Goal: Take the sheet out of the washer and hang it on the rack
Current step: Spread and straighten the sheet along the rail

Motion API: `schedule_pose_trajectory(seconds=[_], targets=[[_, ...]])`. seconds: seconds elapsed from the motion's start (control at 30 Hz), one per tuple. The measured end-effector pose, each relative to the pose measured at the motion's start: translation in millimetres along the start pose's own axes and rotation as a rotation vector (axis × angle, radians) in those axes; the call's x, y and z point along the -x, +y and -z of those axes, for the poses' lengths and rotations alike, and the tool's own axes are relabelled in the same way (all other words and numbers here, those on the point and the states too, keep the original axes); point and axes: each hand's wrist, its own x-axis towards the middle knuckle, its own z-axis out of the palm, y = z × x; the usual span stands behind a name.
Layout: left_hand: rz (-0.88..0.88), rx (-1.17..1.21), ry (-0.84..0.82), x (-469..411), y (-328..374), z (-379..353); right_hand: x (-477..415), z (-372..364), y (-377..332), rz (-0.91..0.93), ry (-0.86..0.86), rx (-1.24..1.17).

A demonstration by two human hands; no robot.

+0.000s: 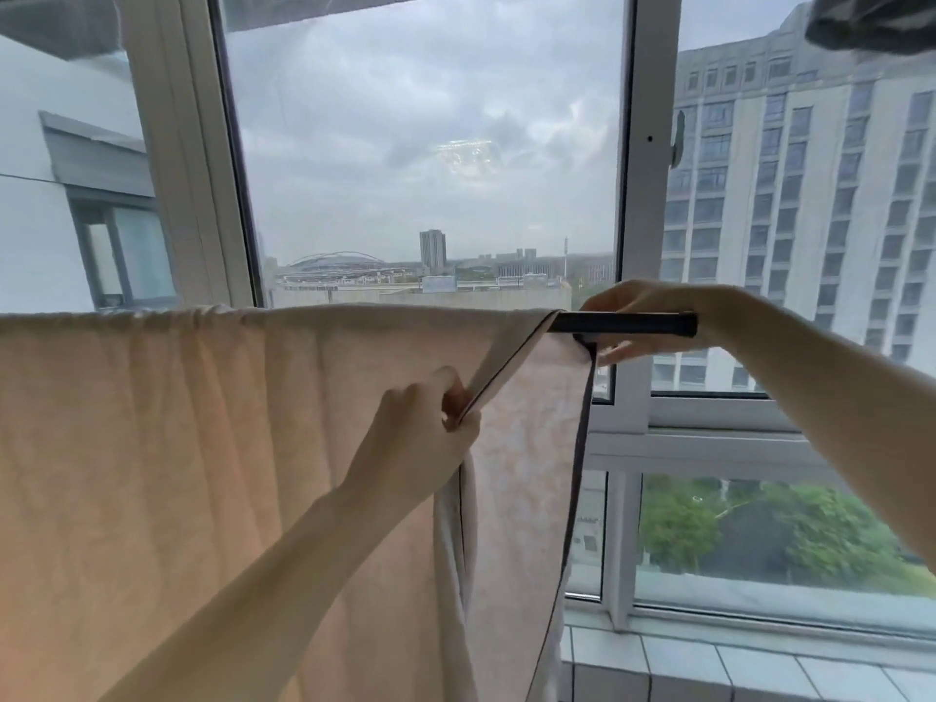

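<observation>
At the window [430, 144], high over the street, the sheet [177, 448] already hangs over the black rack bar [623, 324], one layer falling toward the person and one layer behind. It covers the bar from the left edge of the view nearly to the bar's right end, which is bare. The left hand [420, 433] pinches the dark-piped side edge of the near layer, its fingers [458, 397] clamped on the cloth, and lifts that edge away from the back layer. The right hand [638, 301] reaches behind the bar end; its fingers [625, 353] curl under the bar and seem to grip the top corner of the back layer, though the bar partly hides the grip. The step in hand is likely the spreading and straightening of the hung sheet. The next move probably asks both hands to pull the edges toward the bare end, evenly, so the folds on the left open and the sheet does not slide off.
</observation>
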Motion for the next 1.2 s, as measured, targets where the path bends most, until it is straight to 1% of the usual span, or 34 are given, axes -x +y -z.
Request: schedule_pose_trajectory(seconds=[0.07,0.1,0.23,0.33,0.53,0.67,0.77,0.9,0.93,1.0,1.07,1.13,1.2], targets=[[0.001,0.015,-0.001,2,-2,-4,-3,-5,18,0.007,0.039,-0.164],[0.0,0.02,0.002,3,-2,-6,-5,-11,25,0.022,0.065,-0.204],[-0.014,0.031,0.002,6,0,-17,-8,-48,41,0.089,0.091,-0.259],[-0.032,0.043,-0.003,9,3,-25,-2,-78,45,0.183,0.2,-0.325],[0.018,0.123,-0.005,8,12,-35,9,-115,44,0.243,0.403,-0.189],[-0.035,0.189,0.118,-6,29,-32,9,-116,33,0.308,0.565,-0.193],[-0.047,0.26,0.203,-18,38,-28,6,-112,28,0.314,0.682,-0.188],[-0.063,0.328,0.264,-24,40,-20,8,-113,32,0.359,0.657,-0.128],[-0.072,0.335,0.273,-26,40,-17,8,-112,32,0.363,0.677,-0.102],[-0.08,0.33,0.276,-32,39,-13,6,-109,29,0.368,0.785,-0.045],[-0.077,0.257,0.277,-40,39,-10,2,-103,21,0.349,0.9,-0.047],[-0.067,0.146,0.303,-48,44,-8,0,-98,15,0.333,0.95,-0.126],[-0.059,0.107,0.337,-53,53,-7,-1,-97,13,0.337,0.947,-0.26]])
